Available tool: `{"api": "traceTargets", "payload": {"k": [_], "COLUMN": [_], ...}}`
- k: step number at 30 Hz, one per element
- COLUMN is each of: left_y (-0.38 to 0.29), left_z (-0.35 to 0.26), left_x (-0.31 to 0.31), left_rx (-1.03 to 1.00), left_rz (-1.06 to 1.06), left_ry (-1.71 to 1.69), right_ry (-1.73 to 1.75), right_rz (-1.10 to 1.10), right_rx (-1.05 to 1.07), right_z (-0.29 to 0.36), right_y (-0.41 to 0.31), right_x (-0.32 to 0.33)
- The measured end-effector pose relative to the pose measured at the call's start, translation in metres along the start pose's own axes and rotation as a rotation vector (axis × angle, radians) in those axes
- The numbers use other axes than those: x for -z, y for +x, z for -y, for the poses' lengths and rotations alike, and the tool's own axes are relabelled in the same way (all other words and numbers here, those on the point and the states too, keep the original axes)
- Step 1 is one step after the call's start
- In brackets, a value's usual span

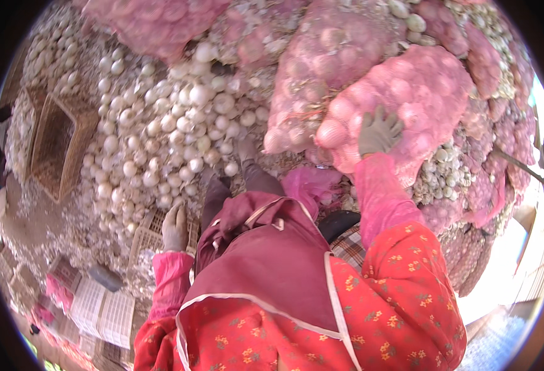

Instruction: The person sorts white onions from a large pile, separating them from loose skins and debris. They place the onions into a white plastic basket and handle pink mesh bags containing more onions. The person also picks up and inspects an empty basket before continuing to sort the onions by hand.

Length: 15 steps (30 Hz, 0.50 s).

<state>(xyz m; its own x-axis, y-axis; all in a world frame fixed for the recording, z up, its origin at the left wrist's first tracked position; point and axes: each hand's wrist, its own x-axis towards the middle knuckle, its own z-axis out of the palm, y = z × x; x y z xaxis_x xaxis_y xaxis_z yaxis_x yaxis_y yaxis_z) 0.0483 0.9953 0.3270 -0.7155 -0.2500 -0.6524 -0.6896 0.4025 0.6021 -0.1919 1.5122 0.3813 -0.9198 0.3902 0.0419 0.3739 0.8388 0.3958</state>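
My right hand (380,132), in a grey-green glove, lies with spread fingers on a full pink mesh sack of onions (420,97). Another filled mesh sack (327,51) leans beside it. In a greyish glove, my left hand (175,228) rests at the rim of a light plastic crate (143,239) by my left leg, its fingers extended and close together; whether it grips the rim is not clear. A heap of loose white onions (179,125) spreads over the ground in front of my feet. Crumpled pink mesh (311,185) lies beside my right leg.
Brown plastic crates (70,153) stand at the left, beyond the onions. White crates (103,306) lie at the lower left near a dark grey object (105,277). More filled mesh sacks (483,60) are piled along the right. Dry onion skins litter the ground.
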Motion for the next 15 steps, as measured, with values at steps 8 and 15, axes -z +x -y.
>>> {"api": "traceTargets", "payload": {"k": [8, 15], "left_y": [-0.010, -0.026], "left_z": [-0.024, -0.051], "left_x": [-0.011, -0.026], "left_rx": [0.094, 0.240], "left_rz": [-0.026, -0.079], "left_ry": [-0.366, -0.547], "right_ry": [0.072, 0.121], "right_rz": [-0.001, 0.136], "right_rx": [0.015, 0.152], "right_z": [-0.001, -0.010], "right_y": [-0.001, -0.008], "right_x": [0.006, 0.025]}}
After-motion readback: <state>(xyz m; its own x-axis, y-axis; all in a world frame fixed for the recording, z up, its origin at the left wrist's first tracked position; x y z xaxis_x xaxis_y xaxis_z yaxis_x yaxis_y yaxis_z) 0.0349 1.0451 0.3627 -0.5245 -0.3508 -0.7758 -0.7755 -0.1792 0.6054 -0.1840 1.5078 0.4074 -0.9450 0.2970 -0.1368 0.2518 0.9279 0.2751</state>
